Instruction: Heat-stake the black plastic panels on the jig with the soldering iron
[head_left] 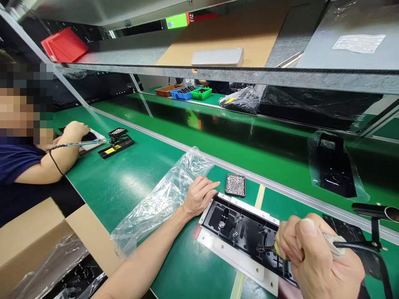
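Observation:
A long black plastic housing (246,232) lies in a white fixture (230,254) on the green bench, its inner side with posts and ribs facing up. My right hand (321,253) is closed around a corded soldering iron (277,249), whose dark tip points down into the housing's right half. Whether the tip touches a post I cannot tell. At the housing's left end rests my left hand (201,195), fingers stretched towards the right and its underside hidden. Just beyond it sits a small black tray (235,185) of tiny metal pieces.
Clear plastic bags (168,195) lie left of the fixture. An iron holder (375,220) stands at right. A bagged black part (335,166) lies on the green strip behind the rail. An open carton (34,236) is at lower left. A co-worker's arm (50,162) rests farther left. A shelf (218,74) overhangs.

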